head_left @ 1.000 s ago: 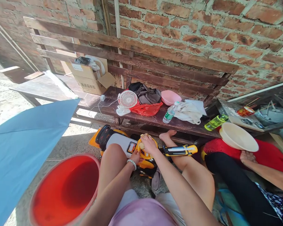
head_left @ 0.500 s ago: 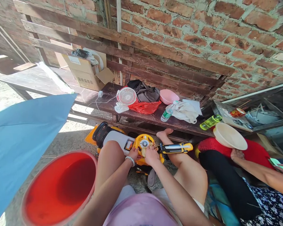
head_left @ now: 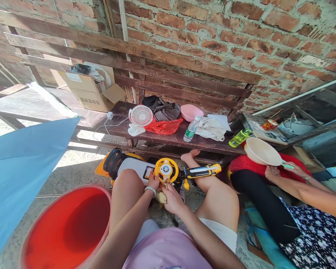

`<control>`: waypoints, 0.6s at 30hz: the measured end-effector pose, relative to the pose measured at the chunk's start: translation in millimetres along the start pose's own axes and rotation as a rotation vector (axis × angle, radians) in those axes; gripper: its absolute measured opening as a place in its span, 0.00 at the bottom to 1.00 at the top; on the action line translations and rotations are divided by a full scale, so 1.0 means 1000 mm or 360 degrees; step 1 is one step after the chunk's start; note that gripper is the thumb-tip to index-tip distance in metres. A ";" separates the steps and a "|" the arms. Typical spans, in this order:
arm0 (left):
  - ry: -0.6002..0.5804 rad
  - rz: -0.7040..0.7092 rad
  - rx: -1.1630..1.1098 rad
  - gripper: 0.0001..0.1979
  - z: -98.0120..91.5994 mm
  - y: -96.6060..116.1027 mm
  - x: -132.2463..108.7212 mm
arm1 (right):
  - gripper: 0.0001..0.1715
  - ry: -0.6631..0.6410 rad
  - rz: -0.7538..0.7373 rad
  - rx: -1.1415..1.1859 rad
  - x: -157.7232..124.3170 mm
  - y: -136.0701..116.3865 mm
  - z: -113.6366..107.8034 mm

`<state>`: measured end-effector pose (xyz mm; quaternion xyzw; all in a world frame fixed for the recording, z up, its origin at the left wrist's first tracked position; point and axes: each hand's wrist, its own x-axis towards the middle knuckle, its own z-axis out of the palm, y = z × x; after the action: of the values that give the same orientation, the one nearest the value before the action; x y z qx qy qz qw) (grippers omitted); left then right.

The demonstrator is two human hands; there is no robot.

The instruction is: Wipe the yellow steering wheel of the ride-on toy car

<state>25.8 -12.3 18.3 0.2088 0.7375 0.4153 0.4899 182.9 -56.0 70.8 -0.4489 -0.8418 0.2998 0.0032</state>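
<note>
Both forearms (head_left: 203,231) of the person are stretching forward and leaning inward, so the two grips are coming close together between the knees (head_left: 128,181). The right grip (head_left: 170,196) is pointing forward and to the left, and its fingers are pinching a pale crumpled thing (head_left: 161,197), which is hanging partly out between both grips, just below the yellow steering wheel (head_left: 166,169) in this view. The left grip (head_left: 153,182), with a beaded bracelet (head_left: 150,189) behind it, is lying beside the lower left rim; whether it is pressing on something, I cannot tell. The toy vehicle (head_left: 133,168) is standing before the tabletop (head_left: 168,139).
</note>
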 end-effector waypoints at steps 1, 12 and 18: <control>0.0059 0.0074 0.0077 0.15 0.000 -0.001 -0.002 | 0.37 0.0027 0.0001 0.0155 -0.006 0.006 0.006; -0.0038 0.1161 0.1233 0.36 0.011 -0.038 -0.012 | 0.35 0.0854 0.0660 0.1377 -0.072 0.090 -0.011; -0.0057 0.1231 0.1197 0.35 0.009 -0.044 -0.002 | 0.33 0.0992 0.0279 0.1173 -0.043 0.106 -0.044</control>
<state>39.0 -35.0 -18.6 0.6331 0.6963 0.2689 0.2051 300.2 -22.0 64.7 -0.5555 -0.5977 0.4283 0.3883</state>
